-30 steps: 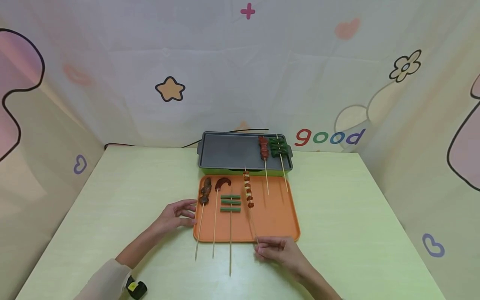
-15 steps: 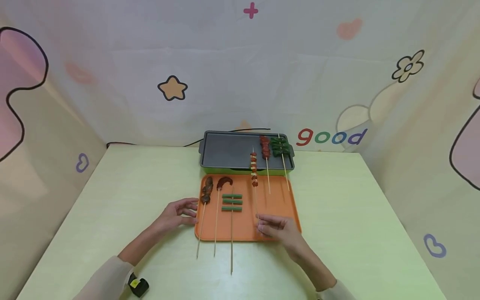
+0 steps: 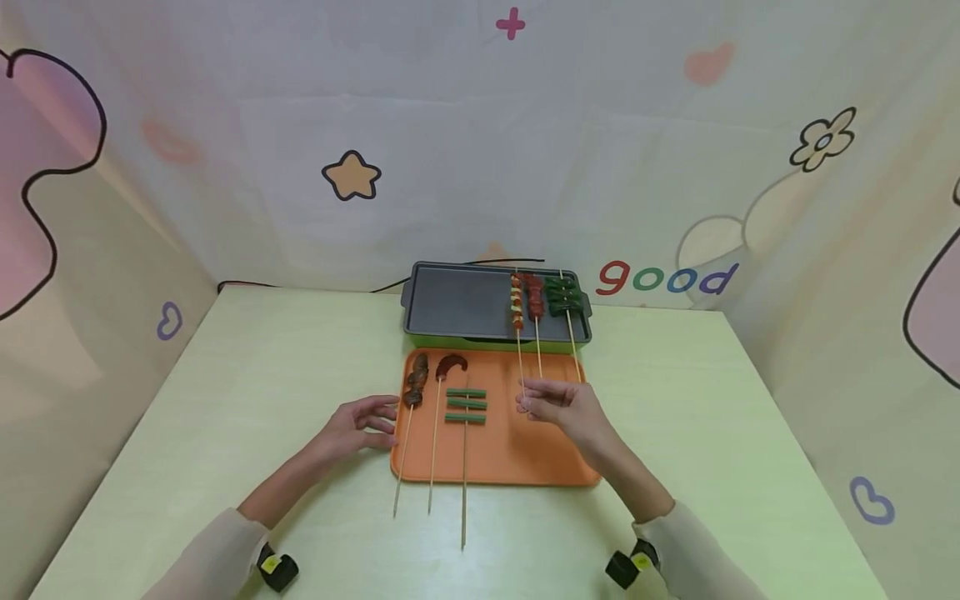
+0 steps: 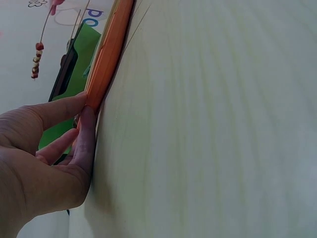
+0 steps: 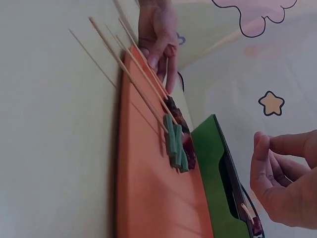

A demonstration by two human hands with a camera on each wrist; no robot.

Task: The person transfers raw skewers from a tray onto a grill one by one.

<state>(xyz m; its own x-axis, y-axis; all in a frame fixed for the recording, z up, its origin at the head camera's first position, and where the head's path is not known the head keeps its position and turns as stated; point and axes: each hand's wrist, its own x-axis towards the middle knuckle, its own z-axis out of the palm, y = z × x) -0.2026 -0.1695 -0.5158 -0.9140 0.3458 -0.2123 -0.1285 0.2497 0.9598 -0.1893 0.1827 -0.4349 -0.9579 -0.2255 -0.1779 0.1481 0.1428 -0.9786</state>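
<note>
My right hand (image 3: 558, 410) pinches the lower stick of a skewer (image 3: 517, 302) threaded with small red and pale pieces. That skewer's food end is over the dark grill pan (image 3: 457, 300), just left of a red meat skewer (image 3: 534, 296) and a green vegetable skewer (image 3: 562, 296). My left hand (image 3: 363, 425) touches the left rim of the orange tray (image 3: 525, 467) with fairly straight fingers; the left wrist view shows its fingertips against the rim (image 4: 106, 64). On the tray lie a brown meat skewer (image 3: 415, 382), a curled dark-red skewer (image 3: 452, 364) and a green-stick skewer (image 3: 466, 405).
The grill has a green base (image 3: 442, 342) and stands directly behind the tray. Sticks of the three tray skewers overhang its front edge. A black cord (image 3: 390, 285) runs behind the grill along the printed curtain (image 3: 450, 125). Pale table (image 3: 300, 358) surrounds the tray.
My right hand has moved forward, carrying the red-and-pale skewer from above the tray to the grill pan, beside the red meat skewer. The left hand stays at the tray rim.
</note>
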